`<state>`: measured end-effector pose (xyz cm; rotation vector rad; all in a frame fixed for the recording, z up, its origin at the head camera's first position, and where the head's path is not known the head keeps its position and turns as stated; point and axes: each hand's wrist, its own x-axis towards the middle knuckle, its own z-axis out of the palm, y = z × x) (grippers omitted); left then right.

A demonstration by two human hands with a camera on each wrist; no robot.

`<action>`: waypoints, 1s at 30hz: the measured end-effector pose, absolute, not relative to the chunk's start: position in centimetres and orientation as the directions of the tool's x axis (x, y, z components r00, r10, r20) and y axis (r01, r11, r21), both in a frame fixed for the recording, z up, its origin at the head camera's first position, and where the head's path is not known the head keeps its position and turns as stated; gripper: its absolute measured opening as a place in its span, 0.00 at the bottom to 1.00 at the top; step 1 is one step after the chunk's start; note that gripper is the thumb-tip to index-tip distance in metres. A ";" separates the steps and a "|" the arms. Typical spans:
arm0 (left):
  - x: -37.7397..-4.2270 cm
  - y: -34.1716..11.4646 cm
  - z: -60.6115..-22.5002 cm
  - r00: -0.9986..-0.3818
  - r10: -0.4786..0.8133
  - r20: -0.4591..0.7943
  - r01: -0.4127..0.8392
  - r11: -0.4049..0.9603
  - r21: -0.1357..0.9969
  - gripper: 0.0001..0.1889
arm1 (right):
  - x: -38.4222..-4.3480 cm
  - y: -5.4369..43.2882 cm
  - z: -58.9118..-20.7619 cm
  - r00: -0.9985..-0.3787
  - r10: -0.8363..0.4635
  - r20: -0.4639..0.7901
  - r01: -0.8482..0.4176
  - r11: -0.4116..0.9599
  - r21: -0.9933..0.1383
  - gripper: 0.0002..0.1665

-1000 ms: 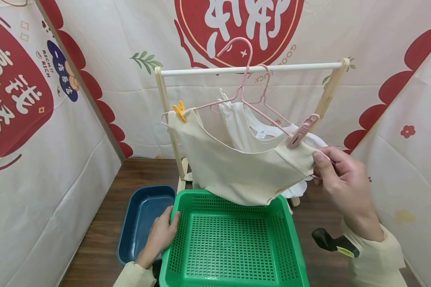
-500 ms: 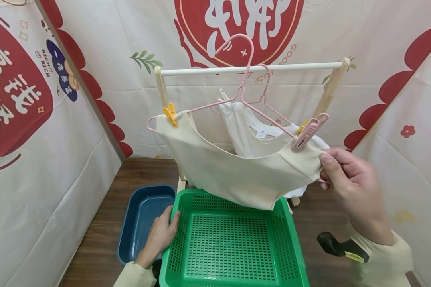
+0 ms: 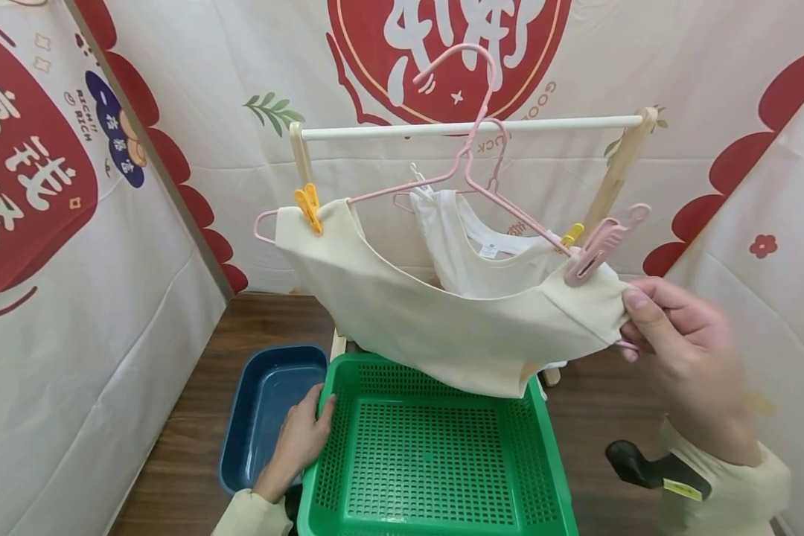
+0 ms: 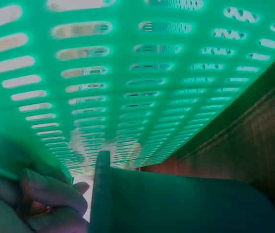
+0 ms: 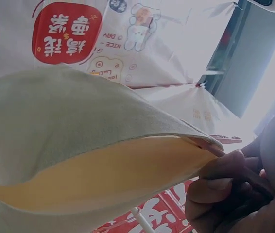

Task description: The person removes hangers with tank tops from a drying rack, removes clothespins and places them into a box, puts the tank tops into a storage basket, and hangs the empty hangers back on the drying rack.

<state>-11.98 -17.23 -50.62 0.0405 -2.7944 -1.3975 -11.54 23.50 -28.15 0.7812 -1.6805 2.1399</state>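
Note:
A cream sleeveless top (image 3: 429, 327) hangs on a pink hanger (image 3: 467, 152), held up in front of the rack. A yellow clothespin (image 3: 310, 208) grips its left shoulder, and a pink clothespin (image 3: 592, 257) sits on the right one. My right hand (image 3: 686, 350) pinches the top's right shoulder edge together with the hanger's end. In the right wrist view the top's opening (image 5: 103, 177) gapes beside curled fingers (image 5: 210, 189). My left hand (image 3: 301, 432) grips the left rim of the green basket (image 3: 556, 461), thumb over the rim.
Behind stands a wooden rack with a white rail (image 3: 388, 132). A white tank top (image 3: 465, 246) hangs there on another pink hanger, with a yellow clothespin (image 3: 572, 236). A blue basin (image 3: 237, 417) lies left of the basket on the wooden table (image 3: 174, 454).
My right hand has moved to the right and slightly down, drawing the cream top and its hanger along. The hanger now tilts more, hook swung right and higher. My left hand has stayed put.

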 end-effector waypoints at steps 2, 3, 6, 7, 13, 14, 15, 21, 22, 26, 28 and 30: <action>-12.0 -17.2 -50.6 -1.000 -0.030 0.004 -0.015 0.597 0.802 0.21 | -11.5 23.6 -28.2 -0.797 -0.081 0.598 -0.546 -0.325 -0.772 0.14; -12.0 -17.2 -50.5 -1.000 -0.031 0.004 -0.015 0.596 0.803 0.21 | -11.5 23.6 -28.2 -0.796 -0.078 0.600 -0.544 -0.342 -0.766 0.15; -11.9 -17.2 -50.5 -0.999 -0.033 0.003 -0.017 0.598 0.801 0.20 | -11.3 23.8 -28.1 -0.792 -0.074 0.606 -0.531 -0.406 -0.744 0.16; -11.9 -17.2 -50.5 -0.999 -0.033 0.003 -0.017 0.597 0.802 0.20 | -11.3 23.8 -28.0 -0.791 -0.074 0.607 -0.526 -0.422 -0.738 0.16; -11.9 -17.2 -50.5 -1.000 -0.030 0.006 -0.014 0.594 0.804 0.20 | -10.9 24.0 -27.6 -0.790 -0.050 0.611 -0.522 -0.468 -0.713 0.17; -11.9 -17.2 -50.5 -1.000 -0.030 0.007 -0.012 0.595 0.804 0.20 | -10.8 24.1 -27.6 -0.789 -0.041 0.613 -0.526 -0.469 -0.709 0.17; -11.9 -17.2 -50.5 -1.000 -0.030 0.008 -0.012 0.595 0.803 0.20 | -10.8 24.1 -27.5 -0.792 -0.032 0.610 -0.526 -0.471 -0.708 0.16; -11.9 -17.2 -50.3 -1.000 -0.025 0.018 -0.001 0.601 0.799 0.20 | -10.6 24.7 -27.4 -0.794 -0.025 0.607 -0.517 -0.496 -0.697 0.16; -11.9 -17.2 -50.3 -1.000 -0.025 0.018 -0.001 0.602 0.798 0.20 | -10.6 24.9 -27.4 -0.792 -0.035 0.609 -0.511 -0.508 -0.694 0.16; -11.9 -17.3 -50.4 -0.999 -0.026 0.019 -0.001 0.607 0.795 0.20 | -10.5 25.5 -27.5 -0.778 -0.096 0.620 -0.451 -0.602 -0.659 0.19; -12.0 -17.3 -50.5 -0.999 -0.026 0.020 0.000 0.608 0.794 0.19 | -10.3 25.8 -27.4 -0.769 -0.130 0.626 -0.412 -0.647 -0.641 0.21; -12.0 -17.3 -50.4 -0.999 -0.024 0.023 0.003 0.609 0.793 0.19 | -10.1 26.0 -27.3 -0.756 -0.165 0.633 -0.384 -0.672 -0.634 0.22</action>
